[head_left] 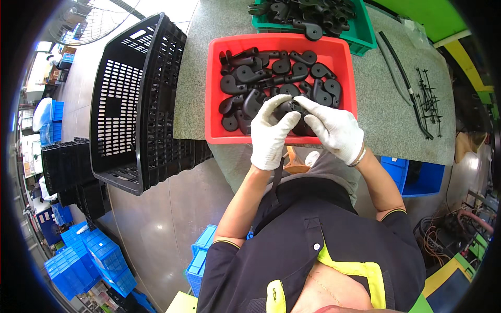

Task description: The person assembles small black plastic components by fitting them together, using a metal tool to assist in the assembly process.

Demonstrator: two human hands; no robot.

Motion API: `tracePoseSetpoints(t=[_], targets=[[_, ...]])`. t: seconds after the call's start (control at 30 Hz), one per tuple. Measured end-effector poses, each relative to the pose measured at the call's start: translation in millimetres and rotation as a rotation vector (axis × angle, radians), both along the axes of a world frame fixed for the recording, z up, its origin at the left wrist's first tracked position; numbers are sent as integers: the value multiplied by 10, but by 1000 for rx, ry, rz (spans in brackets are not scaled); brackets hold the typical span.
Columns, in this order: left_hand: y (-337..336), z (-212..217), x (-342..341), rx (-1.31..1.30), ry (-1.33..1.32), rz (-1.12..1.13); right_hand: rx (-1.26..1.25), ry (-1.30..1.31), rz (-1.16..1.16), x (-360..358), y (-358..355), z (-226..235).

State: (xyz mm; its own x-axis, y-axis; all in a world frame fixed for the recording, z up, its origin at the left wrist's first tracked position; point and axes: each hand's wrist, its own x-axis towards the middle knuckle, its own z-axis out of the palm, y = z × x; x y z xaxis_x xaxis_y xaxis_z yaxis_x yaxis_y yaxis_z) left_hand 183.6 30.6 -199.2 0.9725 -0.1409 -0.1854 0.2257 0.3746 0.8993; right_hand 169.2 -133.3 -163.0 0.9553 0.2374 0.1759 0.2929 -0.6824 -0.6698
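Observation:
Both my hands wear white gloves and meet over the near edge of a red bin [212, 83]. My left hand [268, 136] is closed round a black plastic part [282, 110], thumb and fingers on its sides. From the other side, my right hand [336, 131] has its fingers closed on the same part. The gloves cover much of it, so its full shape is hidden. Beneath and beyond it, the bin holds several black plastic fittings [282, 65], each with a round, holed head and a short tubular arm.
Behind the red bin, a green bin [367, 26] holds more black fittings. A black slatted crate [116, 151] stands left of the grey table [383, 117]. On the right lie a black tube [401, 75] and thin black spiked rods [429, 99]. Blue crates [99, 255] are stacked lower left.

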Motion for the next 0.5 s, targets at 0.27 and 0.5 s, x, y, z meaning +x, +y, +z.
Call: tracePoseSetpoints(t=[0.27, 0.5], targets=[[-60, -45, -20, -7, -15, 63, -54, 29, 12, -22, -4, -4], [-93, -33, -26, 61, -73, 100, 18, 13, -23, -32, 15, -79]])
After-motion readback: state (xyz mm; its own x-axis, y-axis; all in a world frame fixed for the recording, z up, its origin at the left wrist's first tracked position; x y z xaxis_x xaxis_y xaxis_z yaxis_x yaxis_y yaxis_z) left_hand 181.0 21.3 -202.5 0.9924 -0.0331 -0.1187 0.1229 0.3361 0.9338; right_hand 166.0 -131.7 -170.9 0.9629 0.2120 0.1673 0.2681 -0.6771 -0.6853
